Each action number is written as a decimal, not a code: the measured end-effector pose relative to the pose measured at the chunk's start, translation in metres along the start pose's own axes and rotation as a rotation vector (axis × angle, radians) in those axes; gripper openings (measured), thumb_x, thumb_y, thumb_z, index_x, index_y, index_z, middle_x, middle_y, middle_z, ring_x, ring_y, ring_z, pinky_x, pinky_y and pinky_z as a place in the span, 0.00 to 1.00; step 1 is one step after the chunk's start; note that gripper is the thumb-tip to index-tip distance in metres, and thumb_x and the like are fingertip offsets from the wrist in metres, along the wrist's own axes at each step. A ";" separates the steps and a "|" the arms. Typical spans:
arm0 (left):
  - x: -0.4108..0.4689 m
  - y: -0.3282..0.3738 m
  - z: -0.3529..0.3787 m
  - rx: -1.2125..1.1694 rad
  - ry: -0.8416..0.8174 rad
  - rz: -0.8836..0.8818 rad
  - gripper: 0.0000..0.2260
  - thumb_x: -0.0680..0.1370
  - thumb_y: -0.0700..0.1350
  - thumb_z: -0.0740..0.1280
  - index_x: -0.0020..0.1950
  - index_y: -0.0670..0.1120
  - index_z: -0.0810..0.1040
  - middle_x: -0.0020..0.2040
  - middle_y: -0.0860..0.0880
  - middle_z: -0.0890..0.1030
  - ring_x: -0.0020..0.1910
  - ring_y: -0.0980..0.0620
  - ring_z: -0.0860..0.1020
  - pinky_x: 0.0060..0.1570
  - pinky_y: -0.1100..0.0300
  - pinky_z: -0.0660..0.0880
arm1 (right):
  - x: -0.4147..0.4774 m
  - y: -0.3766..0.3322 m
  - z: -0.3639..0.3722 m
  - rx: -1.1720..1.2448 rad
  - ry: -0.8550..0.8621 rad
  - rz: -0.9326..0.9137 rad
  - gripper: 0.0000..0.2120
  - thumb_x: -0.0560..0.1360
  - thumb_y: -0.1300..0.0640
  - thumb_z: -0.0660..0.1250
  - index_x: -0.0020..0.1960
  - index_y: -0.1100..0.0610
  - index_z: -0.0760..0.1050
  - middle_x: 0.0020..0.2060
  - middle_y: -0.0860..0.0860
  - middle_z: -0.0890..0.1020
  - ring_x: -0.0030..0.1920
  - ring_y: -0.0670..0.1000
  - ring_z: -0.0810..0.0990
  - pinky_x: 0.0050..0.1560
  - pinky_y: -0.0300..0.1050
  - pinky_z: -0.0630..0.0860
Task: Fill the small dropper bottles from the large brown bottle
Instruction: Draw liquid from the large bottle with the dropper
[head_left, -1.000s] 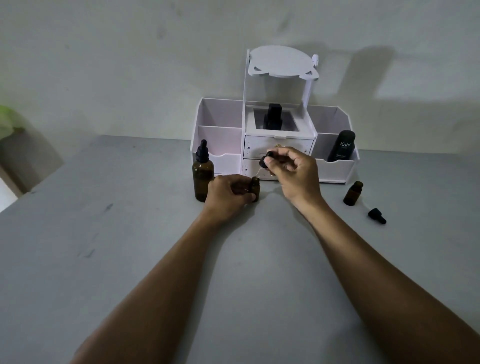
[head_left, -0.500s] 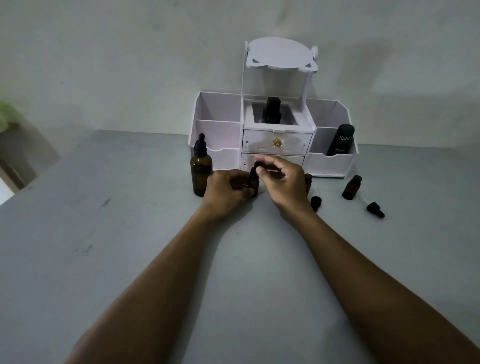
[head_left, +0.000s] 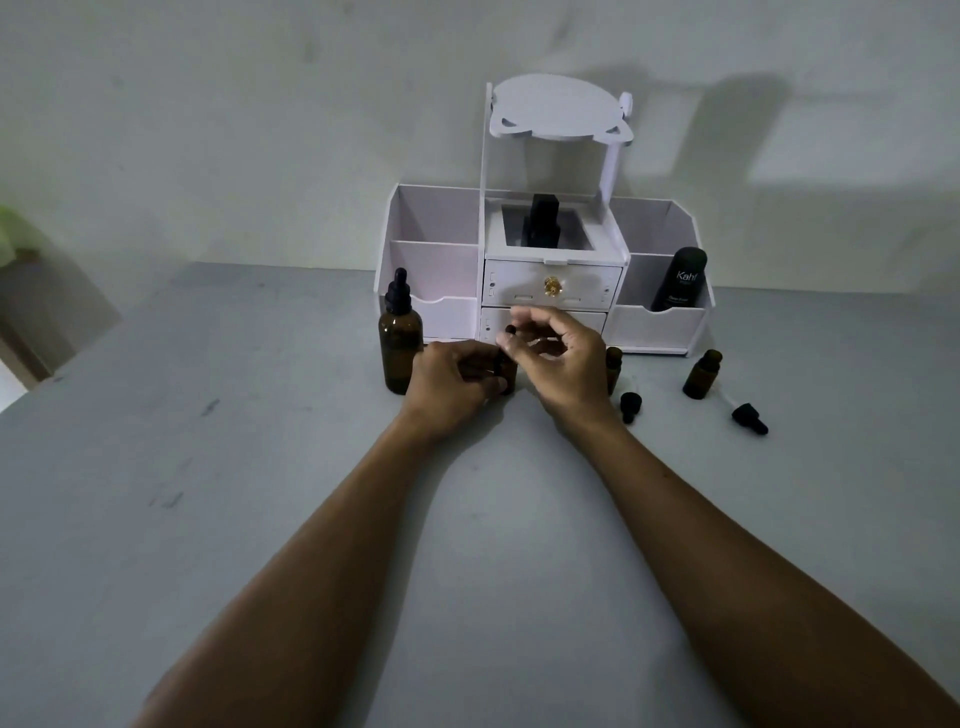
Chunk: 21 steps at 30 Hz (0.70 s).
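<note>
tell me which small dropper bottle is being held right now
The small bottle gripped in the left hand, beside the large brown bottle; the other two stand free, uncapped.

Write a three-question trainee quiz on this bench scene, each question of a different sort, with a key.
1. True or false: the large brown bottle has its dropper cap on.
2. Multiple choice: the left hand grips a small bottle. What does the right hand pinch?
A. that bottle's dropper cap
B. a drawer knob
C. the black Kahf bottle
3. Fill in: loose dropper caps lying on the table to the right of the hands number ____.

Key: 1 true; 2 A; 3 two, one cap near the right wrist and one cap by the uncapped bottle farther right.
</note>
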<state>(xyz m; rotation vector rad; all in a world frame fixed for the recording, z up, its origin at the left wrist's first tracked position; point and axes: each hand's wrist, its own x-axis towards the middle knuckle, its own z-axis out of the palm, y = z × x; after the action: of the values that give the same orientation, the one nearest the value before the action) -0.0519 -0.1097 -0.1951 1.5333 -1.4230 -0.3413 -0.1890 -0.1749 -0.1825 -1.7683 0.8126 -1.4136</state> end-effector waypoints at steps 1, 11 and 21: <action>0.000 0.000 0.000 -0.005 -0.001 -0.009 0.15 0.71 0.39 0.77 0.57 0.45 0.86 0.49 0.51 0.87 0.46 0.61 0.84 0.54 0.68 0.79 | -0.001 -0.001 0.000 0.021 0.000 0.010 0.11 0.73 0.64 0.74 0.54 0.55 0.83 0.47 0.50 0.86 0.46 0.44 0.83 0.50 0.38 0.80; 0.000 -0.001 -0.001 -0.008 -0.020 -0.009 0.15 0.72 0.40 0.77 0.58 0.46 0.85 0.50 0.52 0.87 0.48 0.59 0.84 0.56 0.64 0.80 | -0.001 -0.001 0.000 0.002 -0.006 -0.005 0.10 0.72 0.65 0.73 0.52 0.56 0.83 0.46 0.49 0.85 0.46 0.46 0.84 0.50 0.38 0.80; -0.001 0.003 0.000 -0.004 0.001 -0.025 0.15 0.71 0.39 0.77 0.57 0.45 0.86 0.49 0.51 0.87 0.44 0.65 0.82 0.49 0.77 0.74 | -0.004 -0.001 0.001 -0.010 0.028 -0.016 0.12 0.74 0.66 0.71 0.54 0.55 0.83 0.47 0.48 0.86 0.48 0.44 0.84 0.52 0.38 0.80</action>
<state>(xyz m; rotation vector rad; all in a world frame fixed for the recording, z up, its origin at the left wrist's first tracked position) -0.0537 -0.1084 -0.1934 1.5491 -1.4022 -0.3579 -0.1888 -0.1708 -0.1842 -1.7696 0.8233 -1.4494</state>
